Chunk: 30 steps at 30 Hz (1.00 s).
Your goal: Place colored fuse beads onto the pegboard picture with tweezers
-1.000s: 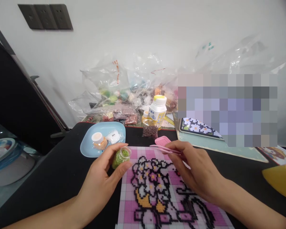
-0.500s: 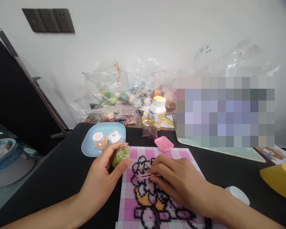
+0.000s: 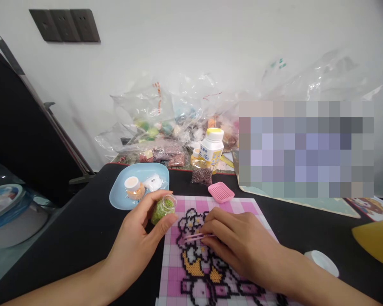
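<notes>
My left hand (image 3: 147,221) is wrapped round a small clear jar (image 3: 164,208) of green beads, its open mouth tilted toward the right. Pinched in my right hand (image 3: 234,236) is a pair of pink tweezers (image 3: 194,237), the tips pointing left, low over the bead pattern. Under both hands lies a pegboard (image 3: 174,267) on a pink-and-white checked sheet, bearing a picture outlined in black beads with orange and pale parts. My right hand and forearm hide part of it. Whether a bead sits between the tweezer tips is too small to tell.
On the left stands a blue tray (image 3: 119,197) with an orange bead jar (image 3: 134,189) and a small white packet (image 3: 155,182). Behind the board are a pink ridged dish (image 3: 221,192), a bag of brown beads (image 3: 201,173) and a white bottle (image 3: 212,148). A white lid (image 3: 322,262) lies at right.
Both hands hold nearly the same pose over the board. The whole view has shifted very slightly; nothing has been picked up or let go.
</notes>
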Each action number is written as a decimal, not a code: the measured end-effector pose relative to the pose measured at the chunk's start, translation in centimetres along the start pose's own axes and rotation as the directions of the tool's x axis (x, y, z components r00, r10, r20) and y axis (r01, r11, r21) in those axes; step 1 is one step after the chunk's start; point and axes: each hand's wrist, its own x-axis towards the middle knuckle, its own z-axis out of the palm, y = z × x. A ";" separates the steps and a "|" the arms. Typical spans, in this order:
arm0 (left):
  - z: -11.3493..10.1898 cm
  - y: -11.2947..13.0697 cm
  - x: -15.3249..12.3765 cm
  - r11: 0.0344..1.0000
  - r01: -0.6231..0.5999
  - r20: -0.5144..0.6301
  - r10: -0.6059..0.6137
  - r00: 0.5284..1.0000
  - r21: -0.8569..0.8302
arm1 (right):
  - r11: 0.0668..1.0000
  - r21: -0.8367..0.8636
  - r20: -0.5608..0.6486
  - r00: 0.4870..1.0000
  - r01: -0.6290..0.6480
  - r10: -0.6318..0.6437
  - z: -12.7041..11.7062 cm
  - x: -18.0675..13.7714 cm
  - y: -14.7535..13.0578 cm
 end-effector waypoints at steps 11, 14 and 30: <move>0.2 0.1 0.2 1.000 0.021 0.008 -0.021 1.000 -0.011 | 1.000 -0.002 -0.030 1.000 -0.002 0.002 0.1 0.0 0.0; 0.1 0.0 0.2 1.000 0.021 0.014 -0.021 1.000 -0.014 | 1.000 -0.004 -0.015 1.000 -0.002 0.001 0.1 0.0 0.0; 0.2 0.1 0.3 1.000 0.008 0.005 -0.008 1.000 0.002 | 1.000 -0.031 -0.031 1.000 0.003 -0.004 0.0 0.0 -0.1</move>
